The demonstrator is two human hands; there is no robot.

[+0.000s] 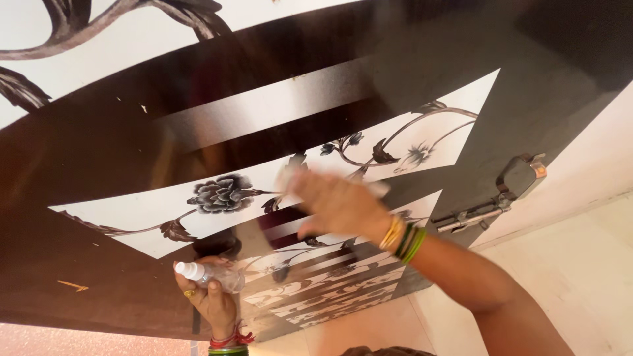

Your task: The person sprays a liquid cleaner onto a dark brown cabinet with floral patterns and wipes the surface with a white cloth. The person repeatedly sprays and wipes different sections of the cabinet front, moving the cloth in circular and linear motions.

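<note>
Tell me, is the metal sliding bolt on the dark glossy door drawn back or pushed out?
Cannot tell: the metal sliding bolt lies beside the door's edge, its tip too small to judge.

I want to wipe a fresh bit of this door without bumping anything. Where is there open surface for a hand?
Free: the dark panel left of the grey flower print, and the stretch above the latch. Crowded: mid-door, where the right hand rubs above the left hand gripping a spray bottle.

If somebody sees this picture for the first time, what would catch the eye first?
The glossy dark door with white panels and grey flower prints fills most of the view. In the middle, the right hand, blurred and wearing bangles, presses something pale against the door. Lower left, the left hand holds a small clear bottle; a metal latch sits at the right edge.
</note>
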